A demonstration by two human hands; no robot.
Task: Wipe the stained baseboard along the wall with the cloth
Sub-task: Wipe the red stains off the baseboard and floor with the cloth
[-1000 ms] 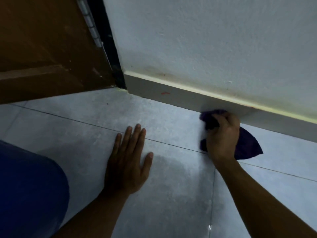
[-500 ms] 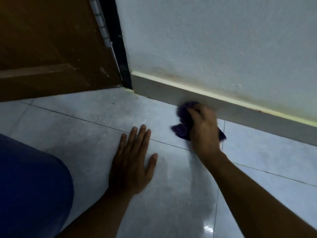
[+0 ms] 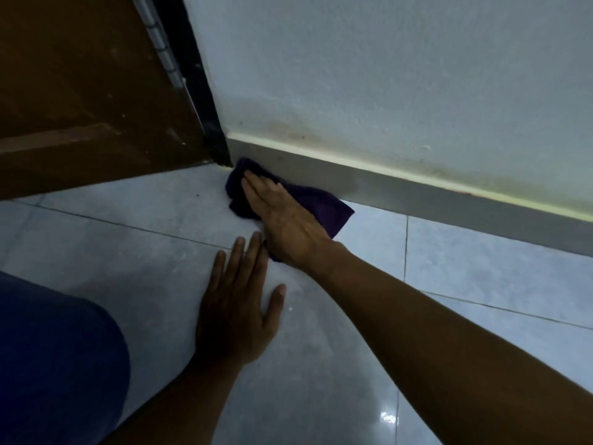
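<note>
Glossy grey tiled floor, white wall above grey baseboard, brown stains along its top edge. Brown door left of baseboard end. Purple cloth at that corner, touching baseboard. Right hand fingers extended together, pressing cloth flat. Left hand splayed wide on floor. Baseboard runs on bare rightward.

A brown wooden door stands at upper left, hinges on its black frame. Pale glossy tiled floor meets a textured, smudged wall.
</note>
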